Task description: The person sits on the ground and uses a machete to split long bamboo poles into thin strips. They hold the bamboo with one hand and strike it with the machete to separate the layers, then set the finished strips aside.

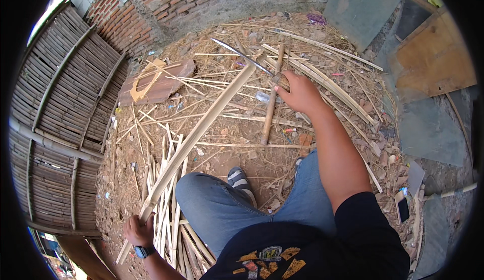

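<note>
My left hand [138,229], with a watch on its wrist, is closed round the lower part of a long split bamboo piece [194,136]. This piece slants up and to the right, its hollow inner side showing. In my right hand [301,94] is the wooden handle of a long, curved knife [237,52]. Its blade points to the upper left and crosses the far end of the bamboo; I cannot tell if they touch. Below the right hand lies a round wooden stick [269,118], partly hidden by the hand and the knife handle.
Thin bamboo strips [164,204] are heaped beside my left knee. Wider split bamboo lengths [335,86] lie at the far right. A brown board [161,82] is on the littered ground. A bamboo fence [55,98] bounds the left, a brick wall [176,0] the far side. A phone [402,207] lies at right.
</note>
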Demonstrator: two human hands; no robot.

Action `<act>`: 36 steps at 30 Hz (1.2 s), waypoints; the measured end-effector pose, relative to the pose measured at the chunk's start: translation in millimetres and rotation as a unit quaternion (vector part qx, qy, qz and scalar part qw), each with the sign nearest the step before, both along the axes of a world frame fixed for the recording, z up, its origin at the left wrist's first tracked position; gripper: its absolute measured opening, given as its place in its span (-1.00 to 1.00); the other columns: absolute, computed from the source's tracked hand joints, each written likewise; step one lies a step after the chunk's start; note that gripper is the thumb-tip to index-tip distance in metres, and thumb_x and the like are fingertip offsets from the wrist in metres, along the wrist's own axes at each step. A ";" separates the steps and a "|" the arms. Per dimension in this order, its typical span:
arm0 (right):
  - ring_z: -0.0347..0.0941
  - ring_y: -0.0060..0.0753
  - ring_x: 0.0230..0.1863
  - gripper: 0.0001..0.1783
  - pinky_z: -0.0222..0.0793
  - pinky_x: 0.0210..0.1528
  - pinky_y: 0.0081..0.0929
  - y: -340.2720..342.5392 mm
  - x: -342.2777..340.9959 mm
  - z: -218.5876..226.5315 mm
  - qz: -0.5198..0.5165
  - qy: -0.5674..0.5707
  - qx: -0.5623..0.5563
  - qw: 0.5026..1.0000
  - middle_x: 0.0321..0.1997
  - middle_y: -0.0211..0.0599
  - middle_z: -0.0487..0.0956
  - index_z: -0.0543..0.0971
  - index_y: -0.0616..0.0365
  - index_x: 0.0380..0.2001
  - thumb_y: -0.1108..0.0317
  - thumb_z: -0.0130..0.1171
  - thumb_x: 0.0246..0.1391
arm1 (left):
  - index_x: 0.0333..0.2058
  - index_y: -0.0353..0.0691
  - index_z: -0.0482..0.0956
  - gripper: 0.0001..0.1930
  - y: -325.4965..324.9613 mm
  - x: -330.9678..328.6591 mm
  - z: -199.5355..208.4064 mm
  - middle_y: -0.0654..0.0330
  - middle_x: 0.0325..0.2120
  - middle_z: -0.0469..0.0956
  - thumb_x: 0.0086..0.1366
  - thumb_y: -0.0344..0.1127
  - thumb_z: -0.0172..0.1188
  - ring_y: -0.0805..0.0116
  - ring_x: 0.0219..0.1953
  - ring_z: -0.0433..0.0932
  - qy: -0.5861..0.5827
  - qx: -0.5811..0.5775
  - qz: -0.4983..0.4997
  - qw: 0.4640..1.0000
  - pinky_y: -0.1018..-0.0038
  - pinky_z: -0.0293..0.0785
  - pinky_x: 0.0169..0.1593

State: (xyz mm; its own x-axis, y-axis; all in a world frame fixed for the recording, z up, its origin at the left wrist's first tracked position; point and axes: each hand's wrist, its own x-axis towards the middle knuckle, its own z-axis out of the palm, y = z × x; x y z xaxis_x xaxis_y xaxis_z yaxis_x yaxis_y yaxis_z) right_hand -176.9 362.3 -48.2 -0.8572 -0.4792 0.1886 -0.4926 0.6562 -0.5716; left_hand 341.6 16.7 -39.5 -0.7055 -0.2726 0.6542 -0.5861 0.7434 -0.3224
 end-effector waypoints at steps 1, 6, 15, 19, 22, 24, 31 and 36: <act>0.63 0.10 -0.12 -0.34 0.52 -0.07 -0.04 1.8 0.0 2.3 -0.003 0.013 0.000 1.000 -0.23 0.08 0.66 0.49 0.18 0.14 -0.12 0.25 0.17 | -0.46 -0.18 0.50 -0.44 0.0 2.6 0.1 0.16 -0.61 0.46 -0.03 0.21 0.51 0.06 -0.52 0.50 -0.002 0.005 0.008 1.000 0.17 0.41 -0.40; 0.62 0.07 -0.07 -0.37 0.52 -0.04 -0.05 4.4 -4.2 11.3 -0.044 -0.029 0.014 0.999 -0.17 0.07 0.66 0.52 0.17 0.10 -0.15 0.19 0.22 | -0.47 -0.17 0.48 -0.44 -0.8 4.5 2.1 0.17 -0.63 0.44 -0.03 0.22 0.50 0.08 -0.55 0.49 -0.004 -0.008 -0.015 1.000 0.20 0.39 -0.43; 0.62 0.12 -0.06 -0.26 0.52 -0.01 -0.06 2.4 -18.1 -9.2 -0.061 0.012 -0.035 0.997 -0.16 0.12 0.66 0.48 0.24 0.19 -0.18 0.20 0.20 | -0.47 -0.15 0.49 -0.45 -1.5 5.4 -3.1 0.18 -0.61 0.46 -0.03 0.20 0.51 0.09 -0.53 0.50 0.002 0.019 -0.017 1.000 0.18 0.40 -0.40; 0.63 0.00 -0.13 -0.18 0.51 -0.06 -0.14 1.1 -23.8 -18.8 -0.050 -0.040 -0.100 0.993 -0.23 0.06 0.67 0.45 0.29 0.21 -0.23 0.24 0.17 | -0.47 -0.15 0.48 -0.46 0.2 1.9 -4.5 0.19 -0.62 0.44 -0.03 0.18 0.52 0.09 -0.54 0.48 0.009 0.013 -0.030 0.999 0.18 0.40 -0.41; 0.63 -0.14 -0.18 -0.11 0.50 -0.10 -0.21 4.0 -24.6 -21.8 -0.011 -0.115 -0.142 0.983 -0.27 -0.02 0.66 0.43 0.34 0.22 -0.26 0.25 0.15 | -0.47 -0.15 0.47 -0.46 -2.9 6.0 -9.1 0.19 -0.63 0.42 -0.03 0.18 0.52 0.09 -0.55 0.47 0.010 0.031 -0.012 0.999 0.17 0.39 -0.42; 0.61 -0.23 -0.19 -0.09 0.49 -0.10 -0.25 11.8 -32.3 -22.4 -0.025 -0.195 -0.176 0.965 -0.29 -0.06 0.66 0.42 0.38 0.21 -0.28 0.26 0.15 | -0.48 -0.15 0.46 -0.45 -3.0 4.1 -9.4 0.19 -0.63 0.41 -0.02 0.19 0.51 0.09 -0.56 0.46 0.013 0.022 -0.023 0.999 0.17 0.38 -0.43; 0.56 -0.40 -0.43 -0.23 0.48 -0.32 -0.36 16.0 -49.1 -42.8 -0.072 -0.170 -0.212 0.960 -0.28 -0.17 0.64 0.47 0.33 0.11 -0.25 0.13 0.26 | -0.45 -0.17 0.50 -0.45 -0.4 -5.8 -4.4 0.16 -0.61 0.45 -0.02 0.20 0.50 0.07 -0.54 0.49 0.007 -0.011 -0.042 0.999 0.18 0.40 -0.42; 0.24 -0.66 -0.68 -0.41 0.24 -0.60 -0.57 8.8 -17.2 -6.6 -0.029 -0.295 -0.188 0.936 -0.53 -0.52 0.43 0.49 0.14 0.01 -0.21 0.05 0.34 | -0.44 -0.18 0.51 -0.43 -1.1 -5.3 -5.9 0.16 -0.59 0.47 -0.01 0.24 0.49 0.08 -0.52 0.51 0.008 -0.011 -0.036 0.999 0.19 0.42 -0.41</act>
State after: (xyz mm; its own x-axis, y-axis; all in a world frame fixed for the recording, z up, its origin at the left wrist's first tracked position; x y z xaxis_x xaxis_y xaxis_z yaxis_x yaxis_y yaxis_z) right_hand -194.1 371.1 -54.8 -0.8875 -0.4241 -0.1804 0.0119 0.3703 -0.9288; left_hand 336.4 15.6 -45.3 -0.7121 -0.2078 0.6706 -0.5371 0.7764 -0.3297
